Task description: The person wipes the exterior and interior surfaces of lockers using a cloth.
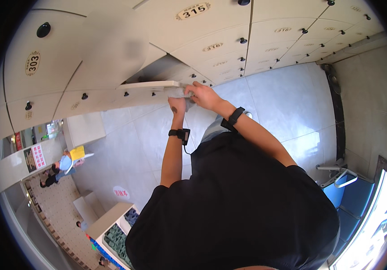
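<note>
A cream locker door (151, 84) stands open in the upper middle, below a dark compartment (157, 69). Just beside the door's edge, my right hand (204, 96) grips a pale grey cloth (178, 92) with curled fingers. My left hand (176, 103) is closed on the same cloth a little lower and to the left, its fingertips partly hidden. The cloth hangs crumpled between both hands, against or just under the door; whether it touches the door I cannot tell.
Rows of cream lockers (274, 31) with black knobs span the top. Blue seats (351, 202) stand lower right. At lower left are a bin of green slippers (115, 240) and a low white box (85, 207). Other people (63, 164) are far off at left, beside a counter (31, 144).
</note>
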{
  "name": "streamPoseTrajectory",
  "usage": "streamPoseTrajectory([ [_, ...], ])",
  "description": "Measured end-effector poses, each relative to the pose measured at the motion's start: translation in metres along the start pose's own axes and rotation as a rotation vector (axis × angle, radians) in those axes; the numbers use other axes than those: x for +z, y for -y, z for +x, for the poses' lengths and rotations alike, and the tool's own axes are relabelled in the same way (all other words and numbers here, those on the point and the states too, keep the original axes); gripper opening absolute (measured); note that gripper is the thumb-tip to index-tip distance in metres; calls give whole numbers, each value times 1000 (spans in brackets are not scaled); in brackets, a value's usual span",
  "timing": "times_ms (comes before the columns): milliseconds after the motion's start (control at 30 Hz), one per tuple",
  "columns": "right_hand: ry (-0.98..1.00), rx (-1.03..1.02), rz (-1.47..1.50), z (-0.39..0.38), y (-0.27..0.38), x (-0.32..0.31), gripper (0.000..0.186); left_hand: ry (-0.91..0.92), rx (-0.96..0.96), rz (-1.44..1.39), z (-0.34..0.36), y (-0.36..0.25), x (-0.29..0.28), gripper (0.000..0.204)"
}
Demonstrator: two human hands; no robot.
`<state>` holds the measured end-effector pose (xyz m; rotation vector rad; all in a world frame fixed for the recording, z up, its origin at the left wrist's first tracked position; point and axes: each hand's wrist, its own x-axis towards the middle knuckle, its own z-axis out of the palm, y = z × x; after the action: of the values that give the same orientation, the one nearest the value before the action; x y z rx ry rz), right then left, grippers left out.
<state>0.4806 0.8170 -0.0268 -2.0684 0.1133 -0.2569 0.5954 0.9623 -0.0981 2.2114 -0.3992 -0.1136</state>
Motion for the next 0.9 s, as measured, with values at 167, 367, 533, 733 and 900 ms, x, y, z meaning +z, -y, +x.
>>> streamPoseTrajectory([
  [167,21,40,-59,9,-5,-8,30,-61,-33,44,11,-15,9,33],
  [367,71,122,-14,43,-9,-26,27,-90,-25,-4,42,-26,20,62],
  [533,116,185,-82,69,-13,-42,29,-156,38,-51,71,-25,36,54],
  [733,82,182,-90,76,-21,-39,30,-65,35,-117,81,-28,38,52],
  [900,161,125,-171,87,-35,-37,33,19,110,21,83,-8,31,48],
])
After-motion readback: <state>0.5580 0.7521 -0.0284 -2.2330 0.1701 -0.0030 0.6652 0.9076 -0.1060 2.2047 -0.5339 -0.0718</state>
